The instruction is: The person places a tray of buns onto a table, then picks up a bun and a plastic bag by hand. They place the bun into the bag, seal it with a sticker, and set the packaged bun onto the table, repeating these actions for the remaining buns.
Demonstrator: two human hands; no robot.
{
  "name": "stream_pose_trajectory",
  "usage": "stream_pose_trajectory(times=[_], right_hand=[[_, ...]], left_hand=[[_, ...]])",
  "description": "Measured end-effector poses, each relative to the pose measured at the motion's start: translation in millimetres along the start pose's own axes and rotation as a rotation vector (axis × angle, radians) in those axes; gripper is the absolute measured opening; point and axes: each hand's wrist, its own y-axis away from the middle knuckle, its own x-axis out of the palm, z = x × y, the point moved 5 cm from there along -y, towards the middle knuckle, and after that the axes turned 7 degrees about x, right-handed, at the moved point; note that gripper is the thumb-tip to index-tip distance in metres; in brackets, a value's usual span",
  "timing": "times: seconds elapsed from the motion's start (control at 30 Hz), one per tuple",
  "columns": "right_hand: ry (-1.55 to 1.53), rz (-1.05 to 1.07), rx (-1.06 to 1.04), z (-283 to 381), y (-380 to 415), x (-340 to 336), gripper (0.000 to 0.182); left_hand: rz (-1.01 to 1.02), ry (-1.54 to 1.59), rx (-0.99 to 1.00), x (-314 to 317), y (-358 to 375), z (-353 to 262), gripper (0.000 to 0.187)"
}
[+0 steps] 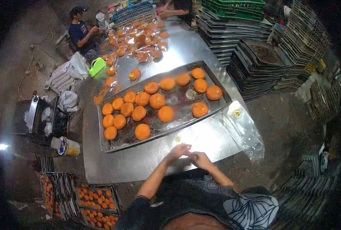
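Observation:
My left hand and my right hand meet at the front edge of the metal table. The fingers of both are closed together, and what they hold, if anything, cannot be made out. A faint yellowish mark shows on the bright tabletop just beyond them. Past it lies a large dark baking tray with several round orange-brown buns in it. To the right of my hands, clear plastic bags with a yellow label hang over the table's edge.
Wrapped buns are heaped at the far end, near a green object. Two people, one seated, are beyond. Stacked trays and a green crate stand at right. A bucket and racked buns are at left.

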Motion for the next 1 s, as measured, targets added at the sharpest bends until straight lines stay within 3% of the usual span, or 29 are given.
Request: stream_pose_trajectory(times=[0.07,0.13,0.17,0.2,0.27,0.3,0.33,0.37,0.4,0.43,0.47,0.5,0.53,0.57,0.6,0.63,0.67,0.7,0.73,0.8,0.83,0.87,0.9,0.93,0.97,1.0], right_hand=[[-0.106,0.024,-0.036,-9,-3,-11,0.024],[-0.082,-0.007,-0.144,-15,3,-20,0.023],[0.205,0.036,0.066,-25,7,-25,0.022],[0.206,0.049,0.072,-26,10,-20,0.022],[0.04,-0.268,0.114,-25,26,-27,0.023],[0.059,-0.255,0.127,-23,28,-26,0.023],[-0.14,-0.08,0.347,-26,22,-17,0.021],[-0.35,0.09,0.569,-29,19,-7,0.018],[-0.015,0.139,0.26,0,8,-15,0.023],[0.215,0.059,-0.147,-2,-14,-10,0.029],[-0.646,0.243,0.002,4,-31,-10,0.031],[-1.503,0.397,0.156,17,-49,-10,0.033],[-0.635,0.018,0.246,55,-51,-30,0.045],[-1.359,0.083,-0.15,84,-65,-23,0.052],[-1.554,0.262,-0.198,101,-65,-4,0.053],[-1.743,0.452,-0.247,119,-62,14,0.053],[-1.715,0.522,-0.128,125,-63,42,0.054],[-1.613,0.541,0.163,120,-64,78,0.049],[-1.488,0.554,0.445,112,-65,107,0.044],[-0.929,0.499,0.096,119,-78,115,0.03],[-0.386,0.235,-0.152,129,-97,98,0.032],[0.16,-0.036,-0.383,147,-120,80,0.035],[0.331,-0.082,-0.077,141,-147,71,0.055],[0.699,-0.313,-0.069,120,-182,72,0.063],[0.958,-0.548,0.097,115,-192,69,0.07],[1.026,-0.453,0.181,92,-219,66,0.072]], left_hand=[[0.102,-0.343,0.173,13,-7,-12,0.03],[0.022,-0.371,0.073,19,-7,-7,0.025],[0.012,-0.369,0.062,27,-4,-4,0.025],[-0.018,-0.438,0.036,36,1,0,0.025],[-0.049,-0.475,0.011,51,6,0,0.025],[-0.093,-0.397,0.049,52,6,-3,0.023],[-0.132,-0.325,0.079,50,9,-11,0.022],[-0.259,-0.349,0.164,46,19,-42,0.02],[-0.38,-0.379,0.247,39,28,-77,0.019],[-0.329,-0.465,0.445,40,31,-98,0.011],[-0.275,-0.541,0.647,41,36,-112,0.005],[-0.288,-0.76,0.88,37,42,-112,0.009],[-0.305,-0.98,1.119,35,51,-108,0.016],[-0.513,-0.467,0.946,15,52,-112,0.026],[-0.682,0.037,0.74,-2,51,-108,0.036],[-0.681,0.521,0.62,-20,51,-99,0.039],[-0.651,0.997,0.469,-38,58,-88,0.041],[-0.291,1.101,0.469,-71,53,-37,0.029],[-0.295,1.102,0.479,-84,69,-38,0.029],[-0.546,0.859,0.562,-118,104,-44,0.035],[-0.556,0.857,0.563,-134,114,-41,0.035],[-0.733,0.88,0.635,-158,128,-36,0.034],[-0.909,0.898,0.709,-176,140,-32,0.034],[-0.913,0.893,0.715,-180,148,-43,0.034],[-1.027,0.972,0.697,-181,161,-58,0.035],[-1.147,1.046,0.674,-184,176,-63,0.036]])
